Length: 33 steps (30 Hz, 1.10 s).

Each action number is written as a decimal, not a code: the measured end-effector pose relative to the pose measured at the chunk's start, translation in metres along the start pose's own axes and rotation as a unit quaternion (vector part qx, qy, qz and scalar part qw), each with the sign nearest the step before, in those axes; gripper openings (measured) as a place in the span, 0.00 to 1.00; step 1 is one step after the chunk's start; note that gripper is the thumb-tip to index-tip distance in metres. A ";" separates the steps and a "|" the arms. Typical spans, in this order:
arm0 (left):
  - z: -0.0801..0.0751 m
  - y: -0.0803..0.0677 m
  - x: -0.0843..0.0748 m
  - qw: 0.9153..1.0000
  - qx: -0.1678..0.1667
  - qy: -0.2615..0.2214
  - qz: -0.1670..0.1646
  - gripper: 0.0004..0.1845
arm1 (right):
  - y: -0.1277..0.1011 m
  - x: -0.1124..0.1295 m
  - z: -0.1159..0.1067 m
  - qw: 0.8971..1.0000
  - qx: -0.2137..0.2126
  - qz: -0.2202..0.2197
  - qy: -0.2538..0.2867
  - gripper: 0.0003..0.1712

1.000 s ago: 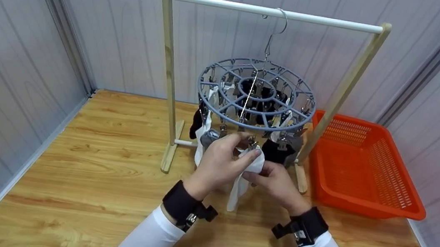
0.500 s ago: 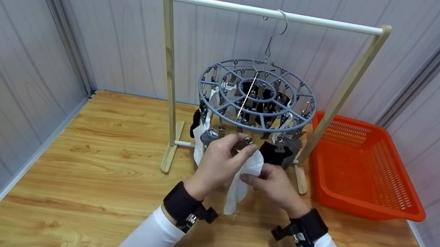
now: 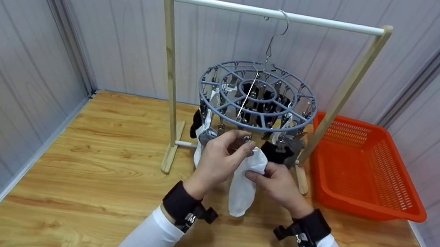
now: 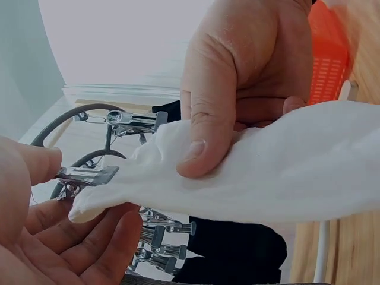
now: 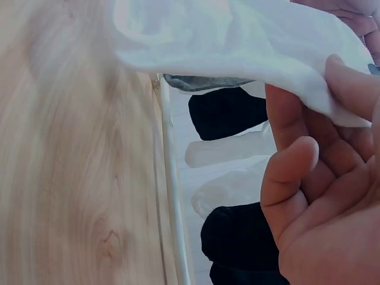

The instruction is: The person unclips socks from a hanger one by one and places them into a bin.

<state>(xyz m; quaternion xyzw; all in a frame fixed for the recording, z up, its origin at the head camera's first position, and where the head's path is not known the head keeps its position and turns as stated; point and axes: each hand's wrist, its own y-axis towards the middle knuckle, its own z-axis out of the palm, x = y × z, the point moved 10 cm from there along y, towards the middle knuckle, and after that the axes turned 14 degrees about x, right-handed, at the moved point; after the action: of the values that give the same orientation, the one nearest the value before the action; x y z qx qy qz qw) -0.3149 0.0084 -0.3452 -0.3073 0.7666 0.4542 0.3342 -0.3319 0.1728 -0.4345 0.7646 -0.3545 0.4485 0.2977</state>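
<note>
A white sock hangs toe-down from my right hand, which pinches it near the cuff between thumb and fingers. My left hand pinches a metal clip at the front of the round grey hanger. In the left wrist view the sock's top edge lies at the clip's mouth; whether the clip bites the cloth I cannot tell. In the right wrist view the sock stretches across the top, with my right thumb on it.
Black, grey and white socks hang from other clips, including a black sock just right of my hands. A wooden stand with a white bar carries the hanger. An orange basket stands at the right.
The sock has turned from a narrow, folded look to show its broad side. My right hand has shifted slightly, while my left hand stays at the clip.
</note>
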 end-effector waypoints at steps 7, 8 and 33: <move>0.001 -0.001 0.004 0.999 -0.006 -0.031 -0.015 0.12 | -0.004 0.006 -0.008 1.000 -0.012 -0.010 -0.009 0.11; 0.000 -0.001 0.004 0.999 -0.007 -0.031 -0.017 0.12 | -0.005 0.007 -0.010 1.000 -0.014 -0.012 -0.009 0.11; -0.006 -0.001 0.003 0.998 -0.044 -0.009 0.032 0.09 | -0.015 0.029 -0.030 0.993 -0.013 -0.040 -0.107 0.05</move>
<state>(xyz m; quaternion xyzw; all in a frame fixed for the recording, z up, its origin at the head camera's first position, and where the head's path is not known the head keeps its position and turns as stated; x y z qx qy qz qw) -0.3172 0.0022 -0.3464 -0.2933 0.7521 0.5007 0.3127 -0.3236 0.1965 -0.3977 0.8176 -0.3592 0.3477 0.2855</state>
